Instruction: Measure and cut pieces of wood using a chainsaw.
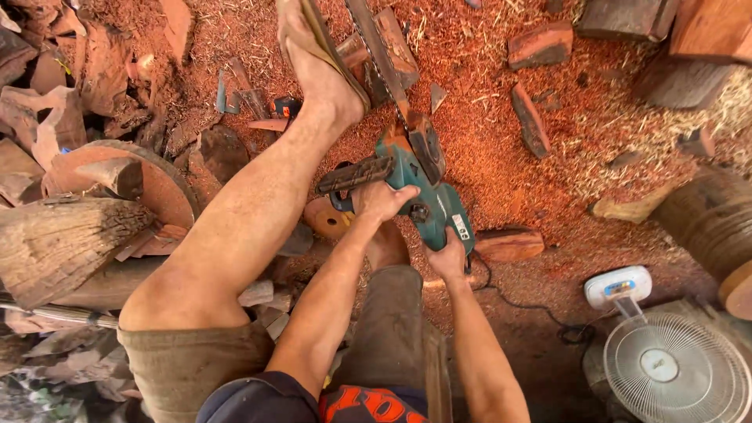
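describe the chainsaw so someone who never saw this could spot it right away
Start at the red sawdust floor in the middle of the view, just above the person's knees. There the left hand and right hand hold the chainsaw, its bar and chain running up past the raised foot. Its teal body stands alone among reddish wood.

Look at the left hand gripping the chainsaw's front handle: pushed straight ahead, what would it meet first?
The left hand points up-frame, so it would probably meet the teal chainsaw body first; depth is unclear.
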